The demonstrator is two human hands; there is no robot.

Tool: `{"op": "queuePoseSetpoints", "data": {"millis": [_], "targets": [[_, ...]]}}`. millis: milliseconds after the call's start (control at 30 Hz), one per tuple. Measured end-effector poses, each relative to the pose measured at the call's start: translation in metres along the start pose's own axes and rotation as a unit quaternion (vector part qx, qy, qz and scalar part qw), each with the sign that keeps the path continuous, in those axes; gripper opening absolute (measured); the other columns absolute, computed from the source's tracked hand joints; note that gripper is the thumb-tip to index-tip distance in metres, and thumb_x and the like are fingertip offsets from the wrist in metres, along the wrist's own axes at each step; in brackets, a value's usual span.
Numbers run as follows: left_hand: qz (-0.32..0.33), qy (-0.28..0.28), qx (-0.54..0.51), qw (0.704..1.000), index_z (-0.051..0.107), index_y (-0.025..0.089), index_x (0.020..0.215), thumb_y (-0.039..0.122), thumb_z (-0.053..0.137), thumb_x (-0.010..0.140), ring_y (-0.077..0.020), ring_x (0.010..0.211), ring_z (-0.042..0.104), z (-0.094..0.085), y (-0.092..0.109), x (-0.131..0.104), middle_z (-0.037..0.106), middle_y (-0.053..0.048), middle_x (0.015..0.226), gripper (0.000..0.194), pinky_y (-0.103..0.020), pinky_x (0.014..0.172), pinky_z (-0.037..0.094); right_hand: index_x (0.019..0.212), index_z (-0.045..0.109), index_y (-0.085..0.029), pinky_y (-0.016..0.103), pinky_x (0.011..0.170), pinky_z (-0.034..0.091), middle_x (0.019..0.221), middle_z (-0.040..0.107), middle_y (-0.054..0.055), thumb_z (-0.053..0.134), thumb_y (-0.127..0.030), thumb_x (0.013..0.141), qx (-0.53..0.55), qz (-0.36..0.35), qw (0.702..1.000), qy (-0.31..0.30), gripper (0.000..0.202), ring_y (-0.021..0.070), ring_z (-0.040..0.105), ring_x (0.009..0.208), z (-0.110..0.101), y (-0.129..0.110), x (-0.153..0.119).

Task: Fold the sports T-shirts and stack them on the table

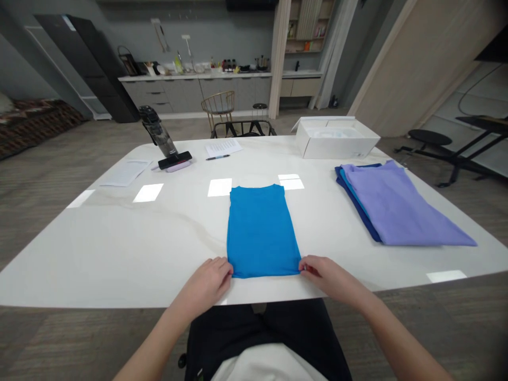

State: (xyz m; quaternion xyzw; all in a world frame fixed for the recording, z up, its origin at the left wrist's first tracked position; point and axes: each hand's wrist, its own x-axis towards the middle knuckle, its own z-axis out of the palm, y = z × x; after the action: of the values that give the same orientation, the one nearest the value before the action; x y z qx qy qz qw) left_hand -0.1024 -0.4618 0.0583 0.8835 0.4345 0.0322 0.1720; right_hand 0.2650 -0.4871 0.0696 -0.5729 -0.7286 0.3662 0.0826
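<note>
- A sheet of paper (126,173) lies well to the left of the blue garment (260,233) and beyond it; it can stay put, being no hindrance to the hands.
- What looks like a black handheld vacuum (162,138) stands tilted left of the blue garment, farther from the person; well apart, so elbows should have room.
- The left hand (211,278) has its fingertips drawn together on the near left corner of the blue garment; its thumb is hidden. A light pinch should do, as thin fabric would crease under a hard one.
- A pen (217,157) lies beyond the blue garment, a little to its left, clear of the cloth.
- The blue garment itself lies flat and folded on the white tabletop (99,254), by its near edge. Best to draw the near hem straight with even tension from both corners, and smooth any ripple outward.
- The right hand (323,270) pinches the near right corner of the blue garment between thumb and fingers; matching the left hand's pull should avoid skewing it.
- An open white box (337,147) sits beyond the blue garment to its right.
- A purple cloth (405,206) tops a pile farther right of the blue garment.
</note>
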Motion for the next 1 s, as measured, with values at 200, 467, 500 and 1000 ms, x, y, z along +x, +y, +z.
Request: {"op": "queuePoseSetpoints", "data": {"millis": [200, 467, 500, 1000], "targets": [[-0.003, 0.014, -0.047, 0.999, 0.067, 0.026, 0.103, 0.036, 0.042, 0.103, -0.0211, 0.093, 0.065, -0.03, -0.027, 0.069, 0.069, -0.005, 0.106, 0.027, -0.034, 0.083, 0.05, 0.096, 0.073, -0.025, 0.031, 0.073, 0.046, 0.094, 0.073, 0.005, 0.054, -0.037, 0.097, -0.011, -0.027, 0.998, 0.06, 0.023, 0.0215, 0.064, 0.081, -0.026, 0.009, 0.072], [-0.213, 0.113, -0.033, 0.97, 0.051, 0.017, 0.14, 0.047, 0.058, 0.095, -0.0345, 0.13, 0.055, -0.047, -0.094, 0.207, 0.057, -0.019, 0.142, 0.054, -0.045, 0.104, 0.045, 0.14, 0.058, -0.016, 0.035, 0.092, 0.048, 0.134, 0.06, 0.017, 0.067, -0.044, 0.092, -0.084, 0.054, 0.97, 0.221, 0.056, 0.0278, 0.063, 0.11, -0.077, 0.038, 0.222], [-0.24, 0.107, -0.083, 0.961, 0.051, 0.016, 0.141, 0.049, 0.061, 0.093, -0.034, 0.129, 0.057, -0.047, -0.101, 0.217, 0.057, -0.02, 0.143, 0.06, -0.043, 0.102, 0.046, 0.14, 0.058, -0.015, 0.035, 0.089, 0.049, 0.131, 0.062, 0.018, 0.07, -0.048, 0.09, -0.081, 0.08, 0.971, 0.213, 0.061, 0.0283, 0.064, 0.109, -0.082, 0.042, 0.233], [-0.216, 0.241, -0.198, 0.925, 0.067, 0.021, 0.101, 0.033, 0.059, 0.091, -0.0216, 0.089, 0.067, -0.057, -0.082, 0.23, 0.073, -0.005, 0.097, 0.017, -0.031, 0.08, 0.05, 0.095, 0.06, -0.024, 0.027, 0.067, 0.042, 0.078, 0.066, 0.0, 0.062, -0.037, 0.09, 0.05, -0.007, 0.945, 0.323, 0.014, 0.0189, 0.061, 0.074, -0.087, 0.012, 0.213]]}}
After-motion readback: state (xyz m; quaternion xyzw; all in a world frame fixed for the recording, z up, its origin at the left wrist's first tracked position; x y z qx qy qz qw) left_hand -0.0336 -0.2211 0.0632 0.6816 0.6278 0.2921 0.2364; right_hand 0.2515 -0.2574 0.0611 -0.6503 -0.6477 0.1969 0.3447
